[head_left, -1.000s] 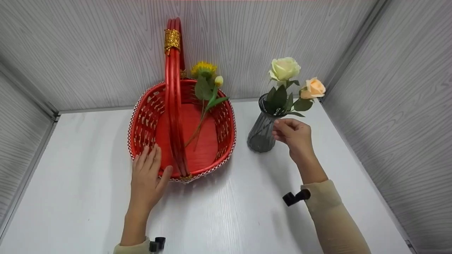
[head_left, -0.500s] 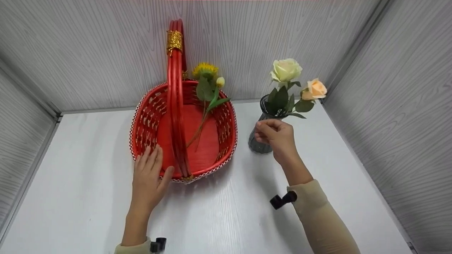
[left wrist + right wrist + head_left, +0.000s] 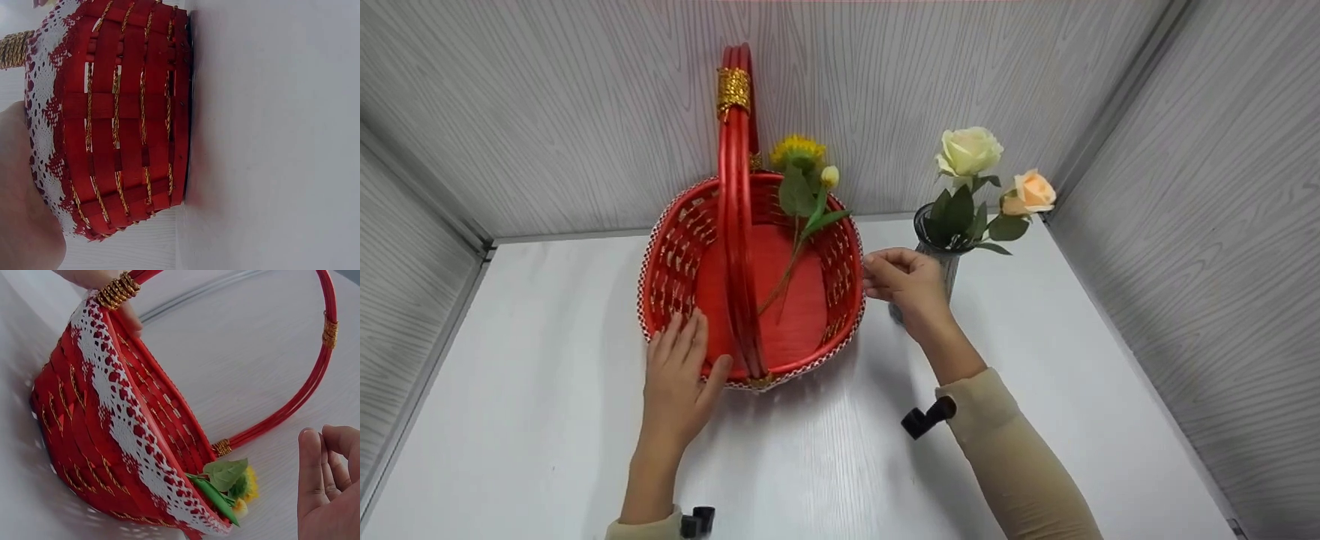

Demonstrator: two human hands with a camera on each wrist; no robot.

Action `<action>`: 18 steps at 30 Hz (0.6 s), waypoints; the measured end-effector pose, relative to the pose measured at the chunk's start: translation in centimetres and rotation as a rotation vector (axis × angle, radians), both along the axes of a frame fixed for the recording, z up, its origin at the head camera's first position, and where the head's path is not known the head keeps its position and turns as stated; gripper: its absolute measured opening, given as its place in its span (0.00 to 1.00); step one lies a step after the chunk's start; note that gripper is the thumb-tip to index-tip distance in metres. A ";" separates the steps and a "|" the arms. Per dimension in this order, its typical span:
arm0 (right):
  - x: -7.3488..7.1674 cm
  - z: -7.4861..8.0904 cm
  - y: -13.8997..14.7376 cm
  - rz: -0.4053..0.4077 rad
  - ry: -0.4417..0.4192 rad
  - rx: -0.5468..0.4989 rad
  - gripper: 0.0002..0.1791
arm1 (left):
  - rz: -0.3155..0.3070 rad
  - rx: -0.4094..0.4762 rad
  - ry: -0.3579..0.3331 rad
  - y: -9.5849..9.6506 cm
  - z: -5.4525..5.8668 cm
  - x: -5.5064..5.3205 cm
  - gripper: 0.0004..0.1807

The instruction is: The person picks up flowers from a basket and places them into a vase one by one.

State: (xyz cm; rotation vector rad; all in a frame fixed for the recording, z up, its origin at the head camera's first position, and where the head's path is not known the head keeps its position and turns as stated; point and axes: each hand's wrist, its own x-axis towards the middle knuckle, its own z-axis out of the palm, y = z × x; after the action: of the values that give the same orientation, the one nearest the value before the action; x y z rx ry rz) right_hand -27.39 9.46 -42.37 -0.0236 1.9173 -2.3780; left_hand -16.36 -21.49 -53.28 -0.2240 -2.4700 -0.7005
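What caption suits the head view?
Left hand rests on red basket; right hand hovers between it and vase.

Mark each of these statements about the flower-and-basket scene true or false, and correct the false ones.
1. The left hand rests on the near rim of the red basket. True.
2. The yellow flower stands in the vase. False: it lies in the basket, its head over the far rim.
3. The grey vase holds a cream rose and a peach rose. True.
4. The right hand grips a rose stem. False: it holds nothing and is between the basket and the vase.
5. The basket handle is wrapped in blue ribbon. False: it is red with gold bindings.
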 end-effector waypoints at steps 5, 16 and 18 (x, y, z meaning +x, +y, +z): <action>-0.6 -0.6 -1.7 0.023 -0.026 -0.021 0.08 | -0.001 -0.003 -0.004 0.0 0.0 0.0 0.36; -1.7 -1.8 -5.2 0.082 -0.086 -0.007 0.05 | 0.010 -0.006 -0.006 0.0 0.1 0.0 0.37; -2.0 -2.1 -5.7 0.088 -0.104 -0.002 0.06 | 0.011 -0.006 -0.002 0.0 0.2 -0.1 0.37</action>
State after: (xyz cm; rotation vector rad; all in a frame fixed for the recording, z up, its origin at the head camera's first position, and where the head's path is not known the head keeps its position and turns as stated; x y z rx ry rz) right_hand -29.41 3.74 -44.43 0.0147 1.8289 -2.2778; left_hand -16.46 -21.47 -53.11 -0.2118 -2.4737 -0.6887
